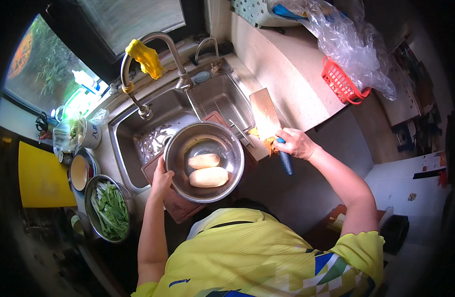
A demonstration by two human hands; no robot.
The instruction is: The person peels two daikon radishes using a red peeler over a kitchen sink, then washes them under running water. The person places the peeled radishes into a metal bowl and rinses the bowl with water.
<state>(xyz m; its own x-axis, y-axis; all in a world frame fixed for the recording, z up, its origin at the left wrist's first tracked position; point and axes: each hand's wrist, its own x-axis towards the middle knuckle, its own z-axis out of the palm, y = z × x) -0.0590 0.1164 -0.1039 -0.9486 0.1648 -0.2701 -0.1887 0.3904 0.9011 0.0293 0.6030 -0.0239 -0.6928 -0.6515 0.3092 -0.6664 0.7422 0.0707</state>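
My left hand (162, 177) grips the left rim of a stainless steel bowl (233, 167). Inside lie two pale peeled root pieces (209, 177), possibly lotus root, one larger than the other. The bowl is above a reddish-brown cutting board (181, 208) that spans the front of the sink; whether it touches the board I cannot tell. To the right, my right hand (296, 143) is closed round the dark blue handle of a cleaver (265, 113), its broad blade pointing away from me. Beside the cleaver's heel is an orange-yellow cloth or scrap (270, 144), partly hidden by blade and hand.
Peelings (153, 143) lie in the left sink basin (123, 135) under a curved faucet (175, 48) hung with a yellow cloth (144, 58). A wire rack (227, 96) fills the right basin. Leafy greens (108, 211) sit in a bowl at left; a red basket (340, 80) stands at the right counter edge.
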